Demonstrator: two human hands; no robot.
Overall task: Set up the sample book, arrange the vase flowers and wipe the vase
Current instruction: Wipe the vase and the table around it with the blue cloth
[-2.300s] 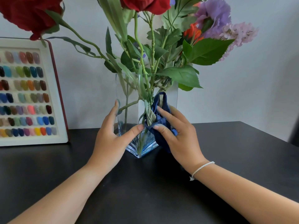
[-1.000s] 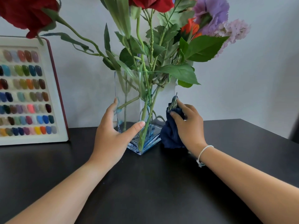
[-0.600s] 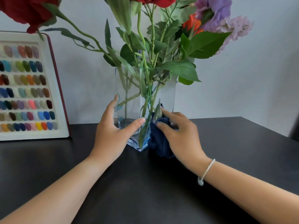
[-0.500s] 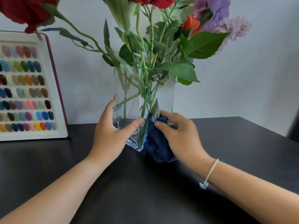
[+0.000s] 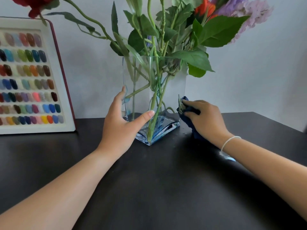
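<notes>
The glass vase (image 5: 174,90) with its flowers (image 5: 249,12) stands on the dark table (image 5: 157,180), a corner turned toward the camera, and the sample book (image 5: 68,103) stands upright to its left by the wall. The left hand (image 5: 121,127) braces the vase low down, fingers straight along the left face and thumb stretched across the front. The right hand (image 5: 206,120) has its fingers curled round a bunched dark blue cloth (image 5: 187,120), held against the vase's lower right edge.

A plain pale grey wall (image 5: 249,83) rises behind a matte black table (image 5: 166,188) under soft, even light.
</notes>
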